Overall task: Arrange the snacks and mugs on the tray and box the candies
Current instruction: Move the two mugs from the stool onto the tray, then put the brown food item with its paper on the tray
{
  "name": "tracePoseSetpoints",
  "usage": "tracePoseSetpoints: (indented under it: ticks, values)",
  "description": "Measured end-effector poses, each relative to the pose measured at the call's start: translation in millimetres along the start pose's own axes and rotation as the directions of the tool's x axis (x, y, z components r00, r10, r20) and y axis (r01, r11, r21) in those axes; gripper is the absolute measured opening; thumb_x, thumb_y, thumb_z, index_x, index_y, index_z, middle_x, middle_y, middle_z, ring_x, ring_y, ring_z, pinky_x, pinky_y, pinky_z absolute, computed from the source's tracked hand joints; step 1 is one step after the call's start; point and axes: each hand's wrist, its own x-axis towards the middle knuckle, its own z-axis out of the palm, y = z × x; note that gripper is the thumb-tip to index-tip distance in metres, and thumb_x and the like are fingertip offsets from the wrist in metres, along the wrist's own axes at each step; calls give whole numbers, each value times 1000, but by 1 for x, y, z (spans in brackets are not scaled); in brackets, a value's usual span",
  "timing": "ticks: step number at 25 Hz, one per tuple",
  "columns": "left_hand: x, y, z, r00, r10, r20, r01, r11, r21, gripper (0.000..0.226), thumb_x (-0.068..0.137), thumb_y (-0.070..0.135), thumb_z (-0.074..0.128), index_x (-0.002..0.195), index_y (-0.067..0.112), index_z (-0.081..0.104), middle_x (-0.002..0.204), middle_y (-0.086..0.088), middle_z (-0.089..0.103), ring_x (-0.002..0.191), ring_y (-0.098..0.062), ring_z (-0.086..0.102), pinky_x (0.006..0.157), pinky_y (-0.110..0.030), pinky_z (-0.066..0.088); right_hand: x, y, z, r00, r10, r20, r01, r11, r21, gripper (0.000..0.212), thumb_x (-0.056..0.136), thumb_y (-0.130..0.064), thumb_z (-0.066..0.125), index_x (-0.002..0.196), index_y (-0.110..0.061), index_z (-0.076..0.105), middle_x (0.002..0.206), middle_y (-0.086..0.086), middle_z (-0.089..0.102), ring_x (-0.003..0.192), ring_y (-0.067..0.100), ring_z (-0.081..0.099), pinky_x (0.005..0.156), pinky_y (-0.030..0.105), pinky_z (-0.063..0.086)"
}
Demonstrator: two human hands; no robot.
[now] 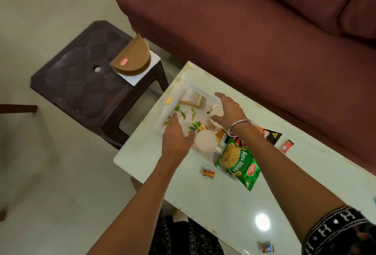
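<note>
- Reaching forward over the pale green worktop (pixel 223 204), both bare forearms extend from the lower edge of view toward the white tray (pixel 184 90).
- Left hand (pixel 176 136): palm down, fingers extended and lightly spread over the near-left part of the tray, thumb angled toward the plain white mug (pixel 205 141). Its grip holds nothing; contact with the tray floor cannot be confirmed.
- Right hand (pixel 228 110): wrist bent, a metal bangle (pixel 238 125) around it. The grip is curled over the rim of the patterned mug (pixel 213 121), thumb on the near side, fingers on the far side.
- Both mugs stand upright inside the tray, the patterned one just beyond the white one.
- A small box-like item (pixel 192 98) lies in the tray's far corner; its contents cannot be told.
- Green soya sticks packet (pixel 239 162): lying across the tray's near-right edge, partly on the worktop.
- Dark snack packet (pixel 268 134): beside the tray, partly under the right forearm.
- Wrapped candies (pixel 208 173) lie loose on the worktop, well apart: one near the green packet, one red (pixel 287 146) toward the sofa (pixel 264 20), one (pixel 267 247) at the near edge.
- Brown half-round box (pixel 132 57): on the dark stool (pixel 81 75) to the left.
</note>
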Motion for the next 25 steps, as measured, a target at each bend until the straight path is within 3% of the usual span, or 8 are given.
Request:
tracePoseSetpoints:
  ticks: [4, 7, 11, 20, 22, 25]
  values:
    - [-4, -7, -71, 986, 25, -167, -27, 1000, -12, 62, 82, 21, 66, 134, 3, 39, 132, -16, 52, 122, -29, 49, 97, -25, 35, -8, -56, -9, 992, 79, -101, -42, 945, 323, 61, 76, -20, 71, 131, -14, 43, 131, 15, 53, 116, 31, 52, 97, 38, 43]
    - [10, -5, -116, 979, 35, -202, -34, 999, 4, 58, 84, 24, 63, 134, 5, 39, 136, -14, 50, 126, -27, 47, 102, -33, 36, -3, -102, -10, 985, 123, -118, -44, 850, 524, 48, 77, -21, 71, 121, -16, 52, 123, 12, 58, 100, 20, 57, 84, 30, 46]
    - [42, 6, -160, 972, 61, -229, -65, 998, -12, 51, 85, 25, 62, 130, 9, 44, 133, -10, 54, 123, -25, 50, 100, -39, 42, 18, -158, -1, 984, 128, -125, -23, 785, 619, 41, 79, -22, 68, 117, -14, 56, 118, 10, 61, 93, 17, 58, 79, 26, 44]
    - [157, -23, -207, 972, 235, -20, -229, 960, 159, 52, 83, 19, 64, 130, 9, 43, 130, -10, 54, 121, -26, 51, 101, -44, 45, 110, -230, 52, 929, 365, -58, -226, 686, 692, 40, 76, -23, 71, 113, -11, 60, 109, 10, 67, 90, 15, 60, 81, 23, 44]
    - [180, -35, -205, 966, 253, 51, -258, 942, 217, 52, 82, 18, 64, 129, 9, 42, 128, -10, 54, 119, -26, 51, 99, -44, 46, 134, -235, 69, 881, 472, -38, -313, 640, 702, 43, 76, -26, 73, 113, -9, 60, 107, 10, 67, 97, 21, 62, 81, 25, 43]
    - [208, -48, -196, 927, 344, 151, -376, 865, 332, 53, 83, 18, 62, 130, 7, 39, 134, -14, 47, 124, -29, 45, 103, -41, 42, 166, -237, 88, 754, 657, 9, -439, 493, 751, 44, 74, -29, 74, 111, -9, 61, 106, 9, 69, 102, 25, 62, 89, 30, 46]
